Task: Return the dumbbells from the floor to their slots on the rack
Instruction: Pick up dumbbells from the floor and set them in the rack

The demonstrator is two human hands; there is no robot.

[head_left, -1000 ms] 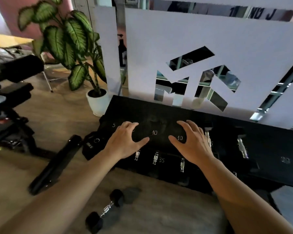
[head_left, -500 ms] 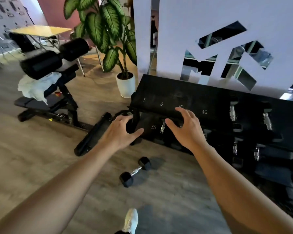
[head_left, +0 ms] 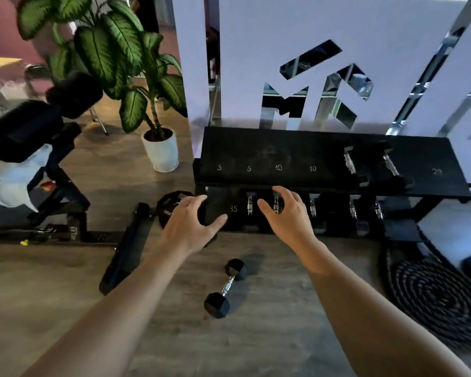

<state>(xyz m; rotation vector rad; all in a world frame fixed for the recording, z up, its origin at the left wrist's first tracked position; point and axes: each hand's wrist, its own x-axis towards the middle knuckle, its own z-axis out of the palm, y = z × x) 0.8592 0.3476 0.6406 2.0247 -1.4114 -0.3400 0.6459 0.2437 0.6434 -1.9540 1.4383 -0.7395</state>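
Standing at the far left, a black padded workout bench has a white towel draped below its pads, and a leafy green plant in a white pot sits on the wooden floor just to its right. A black round weight plate leans near the rack's left end. The left hand hovers in front of the lower shelf, its grip spread wide and holding nothing. Below, between both forearms, a small black hex-ended dumbbell with a chrome handle lies on the floor, apart from both hands. The right hand is likewise splayed and empty, in front of the lower tier's dumbbells. The black two-tier dumbbell rack carries chalked numbers, with its 5 and 10 slots bare and two dumbbells resting further right. A coiled black rope lies on the floor at the far right.
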